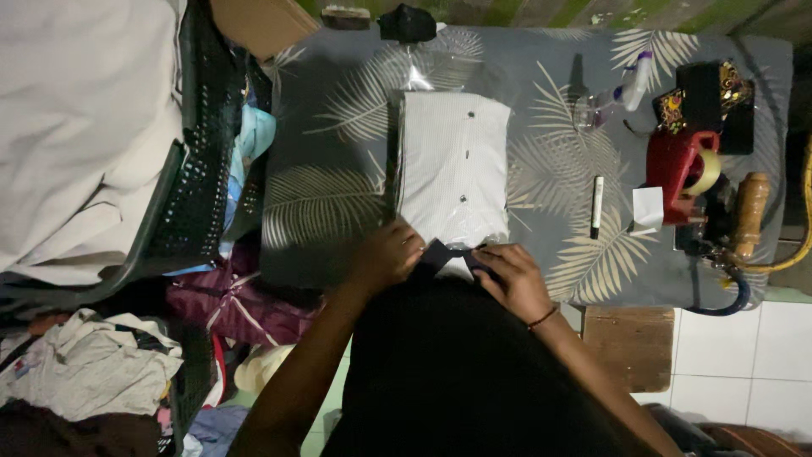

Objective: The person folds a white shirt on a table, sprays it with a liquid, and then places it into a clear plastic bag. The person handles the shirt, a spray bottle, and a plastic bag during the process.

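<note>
The near edge of the folded white button-front shirt in a clear plastic bag (454, 165) is hidden behind both hands and a small dark flap (441, 252) they pinch between them; what that flap belongs to is too dim to tell. The left hand (389, 254) is curled nearly closed at the shirt's near left corner, fingers on the flap. The right hand (507, 275), wearing a thin wrist band, is likewise curled with fingertips on the flap's right end. The person's dark clothing fills the bottom middle and blocks the tabletop edge below the shirt.

The shirt lies in the middle of the grey tabletop cover printed with pale palm leaves (330, 203). Right of the shirt lies a black and white marker pen (597, 206), then a red tape dispenser with a roll of tape (683, 173) and a wooden-handled tool (751, 216), partly in shadow. Beyond these, right of the shirt's far end, lies a clear plastic bottle with a white cap (617, 93). Left of the shirt stands a dark plastic basket (203, 161) heaped with pale cloth (85, 127), cut off at the frame edge; mixed clothes (93, 364) pile below it.
</note>
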